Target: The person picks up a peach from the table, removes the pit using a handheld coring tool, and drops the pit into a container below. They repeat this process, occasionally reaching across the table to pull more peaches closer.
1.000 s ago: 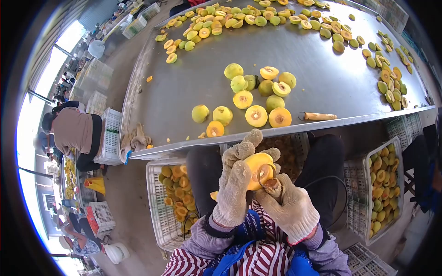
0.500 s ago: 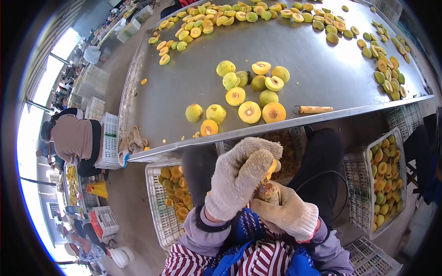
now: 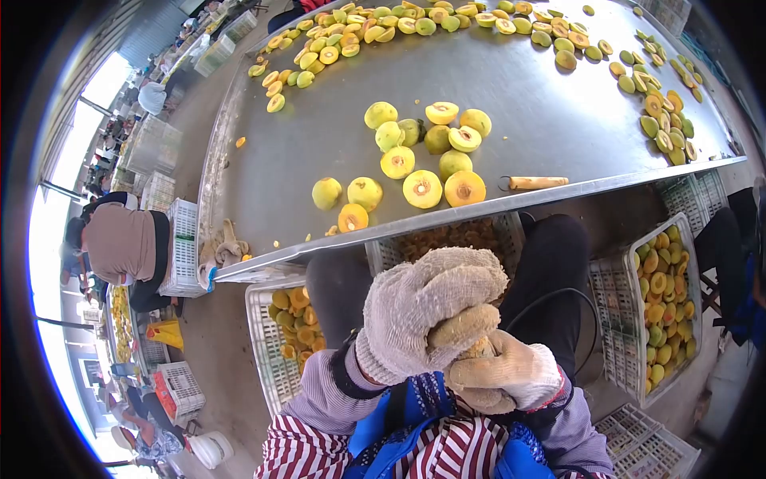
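My left hand (image 3: 435,311), in a knitted work glove, is closed, its fingers curled against my right hand. My right hand (image 3: 507,374), also gloved, is closed just below and to the right, touching it. Whatever lies between the two gloves is mostly hidden. Beyond my hands, on the metal table (image 3: 303,152), lies a loose cluster of halved yellow-green stone fruit (image 3: 422,189), some cut side up with the pit showing. Near the table edge rests a wooden-handled tool (image 3: 538,183) with a small wire hook or loop.
Crates of halved fruit stand at my left (image 3: 275,371) and right (image 3: 645,319). Another crate (image 3: 511,231) sits under the table edge between my knees. More fruit (image 3: 391,24) lines the far table side. A person (image 3: 124,239) bends over at the left.
My left hand has turned and closed over toward my right hand, covering the orange fruit piece that showed between the gloves. The view has shifted slightly.
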`<state>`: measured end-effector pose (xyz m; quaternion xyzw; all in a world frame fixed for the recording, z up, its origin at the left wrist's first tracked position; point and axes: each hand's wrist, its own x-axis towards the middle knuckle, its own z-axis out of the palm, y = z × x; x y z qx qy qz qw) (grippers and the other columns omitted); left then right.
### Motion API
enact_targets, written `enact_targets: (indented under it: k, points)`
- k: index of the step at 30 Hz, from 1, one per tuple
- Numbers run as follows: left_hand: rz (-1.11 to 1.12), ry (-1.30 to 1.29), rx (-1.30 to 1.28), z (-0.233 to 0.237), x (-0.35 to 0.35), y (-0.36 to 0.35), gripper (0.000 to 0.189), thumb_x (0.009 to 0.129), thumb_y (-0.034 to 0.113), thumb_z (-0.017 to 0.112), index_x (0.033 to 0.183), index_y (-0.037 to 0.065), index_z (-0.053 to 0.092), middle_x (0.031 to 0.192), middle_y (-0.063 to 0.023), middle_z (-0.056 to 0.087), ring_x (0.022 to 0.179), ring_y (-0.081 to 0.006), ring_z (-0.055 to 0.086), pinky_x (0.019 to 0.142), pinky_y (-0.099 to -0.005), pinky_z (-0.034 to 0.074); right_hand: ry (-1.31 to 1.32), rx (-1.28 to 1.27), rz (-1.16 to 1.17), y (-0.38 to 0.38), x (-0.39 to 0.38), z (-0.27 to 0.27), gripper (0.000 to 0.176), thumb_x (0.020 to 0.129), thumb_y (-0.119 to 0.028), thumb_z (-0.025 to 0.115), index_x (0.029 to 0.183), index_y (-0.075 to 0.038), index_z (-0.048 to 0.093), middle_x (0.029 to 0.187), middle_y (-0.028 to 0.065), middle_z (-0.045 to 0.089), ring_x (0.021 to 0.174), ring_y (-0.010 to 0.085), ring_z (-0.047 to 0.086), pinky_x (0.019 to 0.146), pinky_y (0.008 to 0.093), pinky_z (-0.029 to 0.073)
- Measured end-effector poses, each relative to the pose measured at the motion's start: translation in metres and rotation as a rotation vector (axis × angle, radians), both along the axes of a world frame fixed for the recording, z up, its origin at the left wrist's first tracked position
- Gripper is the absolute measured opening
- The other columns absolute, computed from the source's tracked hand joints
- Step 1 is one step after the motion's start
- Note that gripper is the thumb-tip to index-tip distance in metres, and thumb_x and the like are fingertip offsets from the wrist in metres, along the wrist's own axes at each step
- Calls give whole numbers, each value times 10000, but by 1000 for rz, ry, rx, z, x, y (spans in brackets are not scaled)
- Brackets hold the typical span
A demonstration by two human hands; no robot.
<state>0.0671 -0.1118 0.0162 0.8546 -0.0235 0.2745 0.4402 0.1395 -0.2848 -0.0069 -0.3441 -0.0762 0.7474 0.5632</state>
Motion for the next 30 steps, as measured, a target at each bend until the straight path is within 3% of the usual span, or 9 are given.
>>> enact_targets:
  k: [3,5,11,14,18,22,25,29,30]
  points:
    - [-246,588,-733,9,0,8,242,960,244,681,1076,35,719,999,-84,733,883,-164,697,765,-306,557,164,6,44,-1,-1,-2,215,915,-155,696,979,18,585,598,35,514,417,92,437,358,234,325]
    - [-231,606,-644,10,-1,6,275,1008,259,627,1081,8,714,970,-80,732,889,-122,667,798,-287,544,156,34,28,-1,-6,1,209,918,-152,689,964,19,577,582,31,504,400,87,423,343,229,315]
    - [-177,-188,-285,-21,-1,-8,318,1010,288,604,1105,3,705,1037,-138,720,934,-187,677,815,-332,550,568,251,-54,-5,-15,-27,289,895,-155,734,1118,-38,594,918,28,599,795,114,558,694,270,451]
    - [-233,209,-1076,-15,-4,-14,429,1015,371,587,1127,-33,675,1058,-151,712,930,-222,687,816,-345,562,561,233,-65,-4,-13,-26,286,892,-232,738,1046,-29,608,884,35,590,767,110,554,689,258,446]
    - [-178,257,-1379,-15,0,-19,407,1015,351,595,1149,-25,674,1073,-143,712,879,-190,684,803,-301,549,503,222,-56,-2,-9,-25,280,902,-270,726,975,-27,607,805,30,575,674,95,532,606,236,420]
    - [-59,109,-642,-34,2,-11,506,991,435,616,1183,-32,655,1063,-196,690,912,-236,693,816,-363,568,517,214,-61,0,-7,-25,254,918,-260,704,934,-30,599,737,18,556,610,87,503,538,229,381]
    - [-162,-61,-658,-48,9,-6,326,1021,292,578,1149,14,689,1070,-131,707,863,-172,683,788,-294,547,677,286,-35,2,-8,-33,227,915,-227,703,949,-27,603,737,17,558,611,88,508,542,229,391]
    - [-232,393,-1764,-32,11,-15,454,1022,437,555,1179,18,633,1031,-145,707,768,-219,709,704,-328,584,597,361,49,8,-15,-28,203,900,-180,703,978,-14,616,728,9,558,567,82,501,514,216,392]
    - [-69,387,-1568,-40,11,-17,472,1025,451,539,1146,3,625,1016,-148,700,754,-235,712,680,-335,588,478,285,39,6,-7,-23,183,898,-166,682,962,-7,615,691,12,545,534,84,490,482,217,372]
